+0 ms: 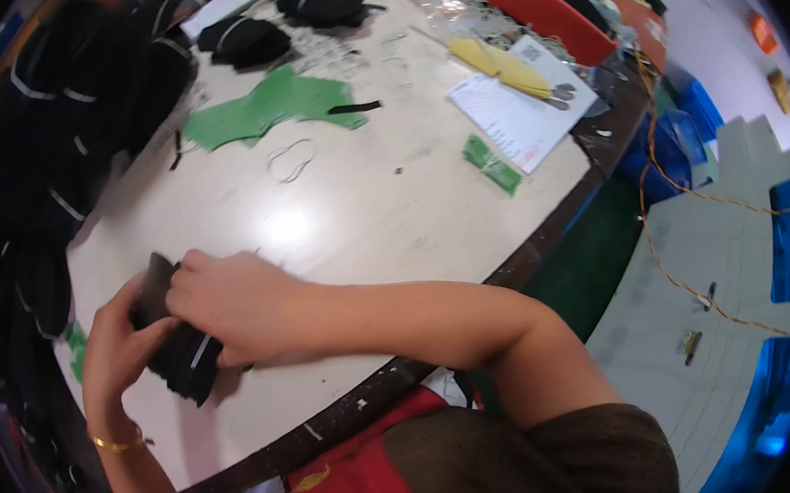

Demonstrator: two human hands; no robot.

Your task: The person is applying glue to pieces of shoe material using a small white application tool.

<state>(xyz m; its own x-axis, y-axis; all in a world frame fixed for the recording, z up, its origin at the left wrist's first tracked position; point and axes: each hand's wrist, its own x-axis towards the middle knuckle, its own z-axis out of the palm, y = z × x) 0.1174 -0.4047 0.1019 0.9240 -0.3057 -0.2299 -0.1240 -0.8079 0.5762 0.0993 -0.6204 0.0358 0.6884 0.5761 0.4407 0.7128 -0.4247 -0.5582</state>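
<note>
Between my two hands is a bundle of black fabric pieces with a thin white strip on it, held just over the near left part of the white table. My left hand grips its left side, thumb across the front. From the right, my right hand closes on the upper part of the bundle with bent fingers. The fingers partly hide the cloth, so its full shape does not show. Beyond the hands lies a thin loop of string.
Green cut pieces and black fabric bundles lie farther back. A large black fabric heap borders the left. At right are a paper sheet, yellow-handled scissors, a green packet and a red tray.
</note>
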